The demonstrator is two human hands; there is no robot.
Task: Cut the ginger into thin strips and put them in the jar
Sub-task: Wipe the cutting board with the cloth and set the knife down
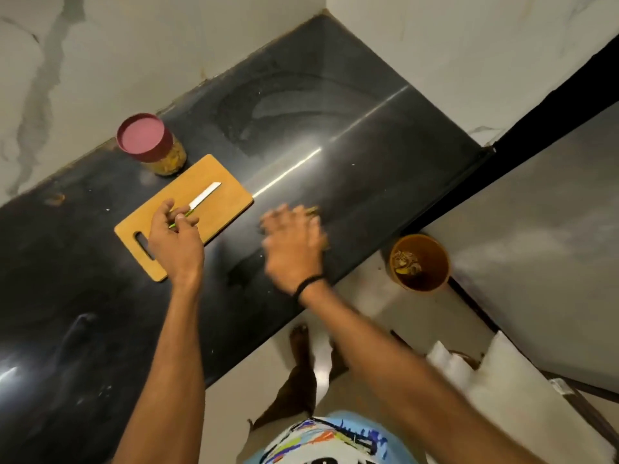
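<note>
Our left grip [174, 236] pinches knife [204, 197] handle, blade flat on board [229, 204]. Our right grip [294, 242] blurred above table [335, 95], fingers' state unclear. Lidded jar [150, 142], yellowish bits inside, stands just beside board.

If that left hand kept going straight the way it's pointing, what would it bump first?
Probably the jar with the red lid, just past the board's far edge. The left hand pinches the knife, so that would go along too.

Left hand [174, 236] grips knife [205, 195] on board [231, 204].
</note>
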